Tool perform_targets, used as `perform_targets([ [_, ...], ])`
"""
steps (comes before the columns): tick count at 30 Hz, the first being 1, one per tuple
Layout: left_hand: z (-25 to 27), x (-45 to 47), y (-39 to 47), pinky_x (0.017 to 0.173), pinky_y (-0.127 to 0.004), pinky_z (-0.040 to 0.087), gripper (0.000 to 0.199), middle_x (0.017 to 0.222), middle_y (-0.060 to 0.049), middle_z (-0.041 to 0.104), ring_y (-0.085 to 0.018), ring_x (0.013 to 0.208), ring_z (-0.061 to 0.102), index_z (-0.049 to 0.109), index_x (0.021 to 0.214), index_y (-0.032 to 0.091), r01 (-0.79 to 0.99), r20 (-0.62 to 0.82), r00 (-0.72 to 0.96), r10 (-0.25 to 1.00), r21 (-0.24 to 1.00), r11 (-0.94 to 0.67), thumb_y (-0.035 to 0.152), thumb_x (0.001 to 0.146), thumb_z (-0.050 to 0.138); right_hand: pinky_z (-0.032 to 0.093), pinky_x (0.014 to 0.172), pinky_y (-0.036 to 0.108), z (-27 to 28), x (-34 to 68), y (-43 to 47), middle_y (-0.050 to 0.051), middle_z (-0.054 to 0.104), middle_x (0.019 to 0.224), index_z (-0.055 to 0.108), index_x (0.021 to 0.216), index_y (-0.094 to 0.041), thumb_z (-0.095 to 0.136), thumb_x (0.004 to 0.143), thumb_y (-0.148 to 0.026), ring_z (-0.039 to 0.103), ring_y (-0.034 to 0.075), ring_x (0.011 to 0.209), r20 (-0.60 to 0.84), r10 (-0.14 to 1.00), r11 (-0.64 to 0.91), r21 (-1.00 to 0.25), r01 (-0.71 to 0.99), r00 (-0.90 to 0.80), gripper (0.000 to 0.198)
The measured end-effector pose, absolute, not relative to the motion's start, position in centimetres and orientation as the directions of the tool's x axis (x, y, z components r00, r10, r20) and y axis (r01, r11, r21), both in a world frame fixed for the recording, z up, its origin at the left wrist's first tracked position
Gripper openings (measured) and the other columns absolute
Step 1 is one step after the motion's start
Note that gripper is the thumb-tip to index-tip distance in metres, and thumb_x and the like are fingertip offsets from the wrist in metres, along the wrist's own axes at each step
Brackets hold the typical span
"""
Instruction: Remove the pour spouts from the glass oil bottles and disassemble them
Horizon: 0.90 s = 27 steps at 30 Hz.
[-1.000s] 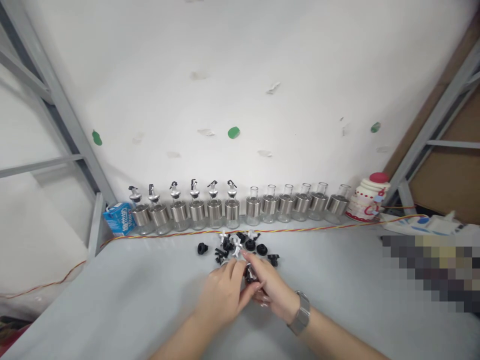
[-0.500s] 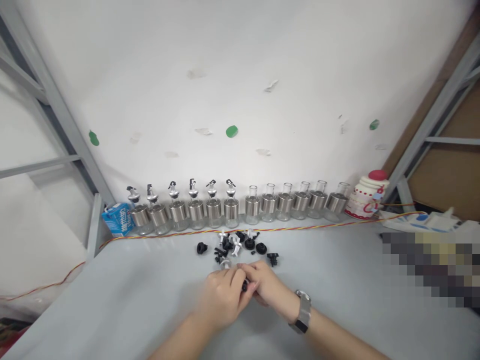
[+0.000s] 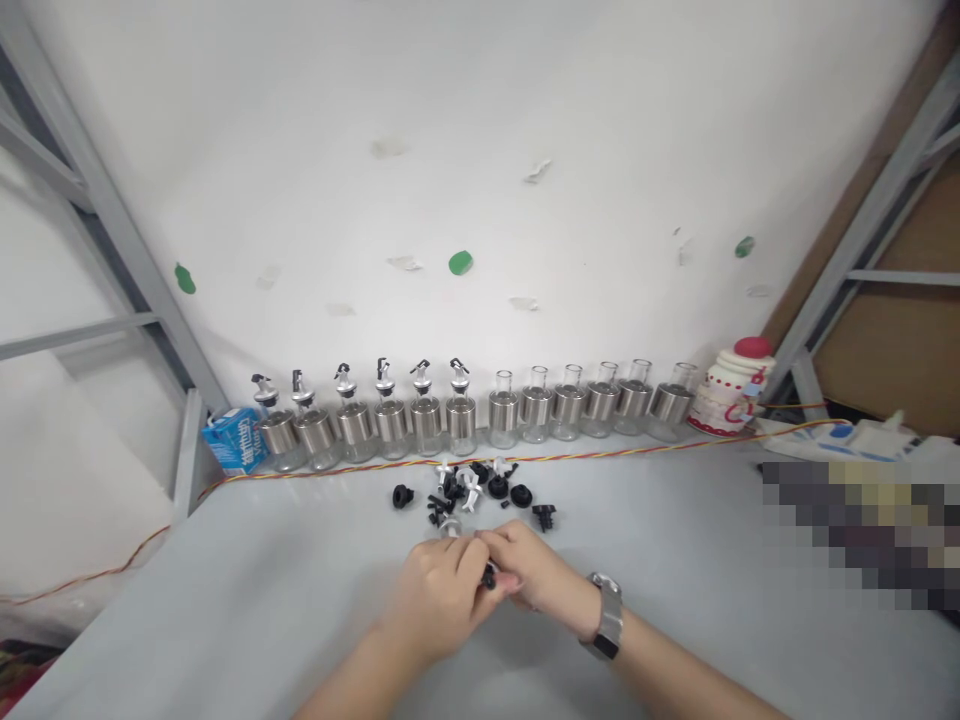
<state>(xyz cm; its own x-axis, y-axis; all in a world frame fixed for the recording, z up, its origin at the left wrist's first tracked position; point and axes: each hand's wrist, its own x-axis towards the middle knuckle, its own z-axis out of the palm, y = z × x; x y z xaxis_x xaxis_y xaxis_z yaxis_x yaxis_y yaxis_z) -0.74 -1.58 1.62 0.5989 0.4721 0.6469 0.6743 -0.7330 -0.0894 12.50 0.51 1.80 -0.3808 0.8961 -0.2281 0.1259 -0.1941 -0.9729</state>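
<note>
Close together near the front of the table, my left hand [image 3: 448, 592] and my right hand [image 3: 546, 574] are both closed around a small black pourer part [image 3: 489, 577]. Most of that part is hidden by my fingers. Just beyond my hands lies a loose pile of pourer pieces: silver spouts [image 3: 472, 491], black stoppers [image 3: 498, 487] and thin black bits. A black stopper [image 3: 403, 496] lies apart on the left, and a ribbed black stopper [image 3: 544, 516] on the right. A wristwatch [image 3: 607, 616] is on my right wrist.
Along the wall stand several glass bottles with steel bands and pourers [image 3: 390, 425], then several open-necked ones [image 3: 536, 410]. A blue carton [image 3: 236, 440] stands at the left end, a white jar with a red lid [image 3: 731, 390] at the right. A twisted cord [image 3: 360, 470] runs before them.
My hands stay together at nearly the same spot, with a slight shift of the fingers around the black part. The view has moved a little; the pile looks unchanged.
</note>
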Motion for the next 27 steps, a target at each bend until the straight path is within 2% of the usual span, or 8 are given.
perform_targets([
  [4,1.6,-0.9,-1.6,0.045,-0.025,0.039,0.034,0.057,-0.002,0.055,-0.015,0.049,0.052,0.046,0.073,0.016,0.650,0.579,0.604,0.548,0.041,-0.759,0.049,0.080,0.038,0.013,0.028,0.016,1.6,12.4,0.6,-0.008,0.032,0.030,0.037,0.039,-0.017,0.047,0.071,-0.024,0.025,0.003,0.028,-0.242,0.903,-0.222,-0.970,0.096,-0.356,0.035],
  [6,1.7,-1.0,-1.7,0.049,-0.026,0.040,0.031,0.062,-0.002,0.056,-0.015,0.053,0.053,0.046,0.078,0.016,0.630,0.533,0.618,0.578,0.104,-0.769,0.046,0.081,0.039,0.014,0.027,0.016,1.6,12.6,0.4,-0.007,0.034,0.031,0.039,0.041,-0.017,0.043,0.073,-0.028,0.026,0.004,0.027,-0.272,0.883,-0.262,-0.962,0.081,-0.383,0.034],
  [9,1.9,-1.0,-1.8,0.050,-0.025,0.041,0.022,0.064,-0.002,0.057,-0.015,0.055,0.054,0.045,0.080,0.017,0.624,0.490,0.624,0.609,0.156,-0.765,0.037,0.084,0.037,0.014,0.026,0.016,1.9,12.9,-0.2,-0.009,0.029,0.028,0.042,0.046,-0.018,0.038,0.074,-0.032,0.020,0.004,0.024,-0.317,0.822,-0.342,-0.939,0.035,-0.473,0.032],
  [11,2.1,-1.1,-1.9,0.049,-0.025,0.040,0.020,0.063,-0.001,0.057,-0.015,0.055,0.054,0.044,0.079,0.018,0.635,0.483,0.625,0.613,0.143,-0.759,0.034,0.084,0.035,0.014,0.026,0.016,2.2,13.2,-0.4,-0.010,0.026,0.028,0.042,0.049,-0.019,0.038,0.074,-0.031,0.015,0.004,0.024,-0.372,0.766,-0.427,-0.904,0.018,-0.524,0.028],
  [14,2.1,-1.3,-1.8,0.047,-0.026,0.039,0.019,0.063,-0.001,0.058,-0.016,0.054,0.054,0.044,0.078,0.018,0.639,0.476,0.658,0.583,0.056,-0.767,0.028,0.086,0.031,0.012,0.026,0.015,2.5,13.3,-0.5,-0.009,0.031,0.032,0.037,0.046,-0.019,0.035,0.074,-0.030,0.012,0.003,0.025,-0.456,0.663,-0.536,-0.843,0.049,-0.594,0.030],
  [19,2.0,-1.4,-1.7,0.046,-0.027,0.038,0.020,0.061,-0.002,0.057,-0.017,0.053,0.053,0.045,0.077,0.018,0.630,0.502,0.681,0.533,-0.031,-0.776,0.022,0.085,0.027,0.010,0.025,0.015,2.2,13.5,-0.1,-0.008,0.027,0.031,0.033,0.044,-0.019,0.028,0.076,-0.032,0.010,0.004,0.023,-0.541,0.542,-0.619,-0.775,0.129,-0.643,0.036],
  [23,2.5,-1.2,-1.9,0.047,-0.026,0.039,0.015,0.062,-0.002,0.057,-0.016,0.054,0.054,0.045,0.078,0.018,0.637,0.465,0.678,0.569,0.014,-0.770,0.024,0.083,0.032,0.012,0.025,0.015,1.9,13.6,0.2,-0.008,0.024,0.027,0.034,0.043,-0.019,0.026,0.079,-0.037,0.012,0.004,0.022,-0.587,0.507,-0.664,-0.733,0.148,-0.632,0.041],
  [27,3.0,-1.2,-2.2,0.050,-0.027,0.040,0.010,0.065,-0.002,0.056,-0.016,0.056,0.053,0.045,0.081,0.018,0.616,0.405,0.699,0.590,0.078,-0.784,0.023,0.077,0.038,0.011,0.026,0.015,1.4,13.8,0.4,-0.009,0.024,0.026,0.040,0.045,-0.019,0.028,0.077,-0.037,0.011,0.004,0.022,-0.547,0.486,-0.677,-0.729,0.102,-0.682,0.039],
])
